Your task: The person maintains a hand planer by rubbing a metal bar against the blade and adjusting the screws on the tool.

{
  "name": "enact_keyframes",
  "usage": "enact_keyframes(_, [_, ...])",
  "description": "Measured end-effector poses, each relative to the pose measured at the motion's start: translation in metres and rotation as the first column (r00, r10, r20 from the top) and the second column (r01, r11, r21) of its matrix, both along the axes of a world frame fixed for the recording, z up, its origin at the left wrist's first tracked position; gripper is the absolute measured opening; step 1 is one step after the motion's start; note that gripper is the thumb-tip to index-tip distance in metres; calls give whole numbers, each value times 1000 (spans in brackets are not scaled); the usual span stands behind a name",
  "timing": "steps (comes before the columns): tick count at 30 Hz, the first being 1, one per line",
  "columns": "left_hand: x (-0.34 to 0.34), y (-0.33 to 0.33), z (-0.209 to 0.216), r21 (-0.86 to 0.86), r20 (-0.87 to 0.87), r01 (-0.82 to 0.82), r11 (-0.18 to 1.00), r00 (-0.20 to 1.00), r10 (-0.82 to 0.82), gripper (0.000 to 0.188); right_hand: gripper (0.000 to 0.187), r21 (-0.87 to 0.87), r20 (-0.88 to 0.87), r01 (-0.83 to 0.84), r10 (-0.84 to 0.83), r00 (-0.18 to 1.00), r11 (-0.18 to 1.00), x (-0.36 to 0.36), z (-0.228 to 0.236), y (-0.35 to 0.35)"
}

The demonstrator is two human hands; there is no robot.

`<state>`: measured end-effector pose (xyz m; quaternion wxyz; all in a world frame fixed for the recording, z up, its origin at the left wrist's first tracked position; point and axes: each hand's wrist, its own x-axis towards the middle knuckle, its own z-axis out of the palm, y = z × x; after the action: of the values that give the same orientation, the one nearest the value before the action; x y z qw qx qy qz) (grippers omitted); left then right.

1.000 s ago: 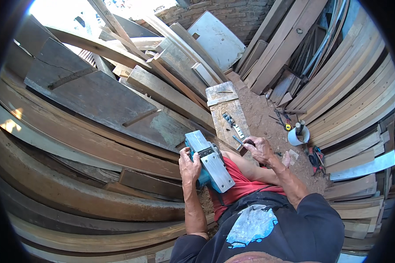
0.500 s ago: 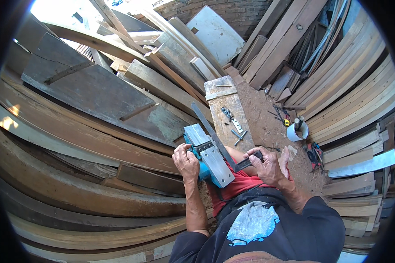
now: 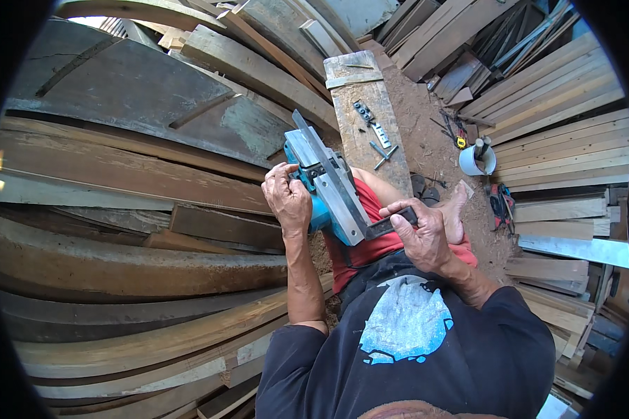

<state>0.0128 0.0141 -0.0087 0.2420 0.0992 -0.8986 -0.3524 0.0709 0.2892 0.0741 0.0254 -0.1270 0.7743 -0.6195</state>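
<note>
An electric hand planer (image 3: 333,204) with a teal body lies over my lap, its metal sole turned up. My left hand (image 3: 288,200) is wrapped round the planer's teal side. In my right hand (image 3: 422,235) is the dark stock of a try square (image 3: 391,224), gripped between thumb and fingers. The square's long steel blade lies lengthwise along the planer's sole, crossing the cutter slot in the middle. What my left fingertips touch under the planer is hidden.
Ahead lies a worn wooden plank (image 3: 362,77) bearing small metal parts and a T-shaped wrench (image 3: 384,155). To its right are a white bucket (image 3: 476,162), a yellow tape measure (image 3: 460,142) and a red-and-black tool (image 3: 500,208). Stacked boards (image 3: 119,251) crowd both sides.
The square's blade has shifted from beside the planer's right edge onto its sole. My right hand moved with it. The view has tilted, so the surroundings sit higher.
</note>
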Motion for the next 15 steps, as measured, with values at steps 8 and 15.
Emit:
enact_keyframes(8, [6,5,10,-6,62,14,1000,998,-14,35,17,-8,-47,-61,60,997,998,4,-7,-9])
enact_keyframes(15, [2,1,7,-18,75,37,999,997,-36,35,15,22,-7,-94,95,995,995,5,-11,-11])
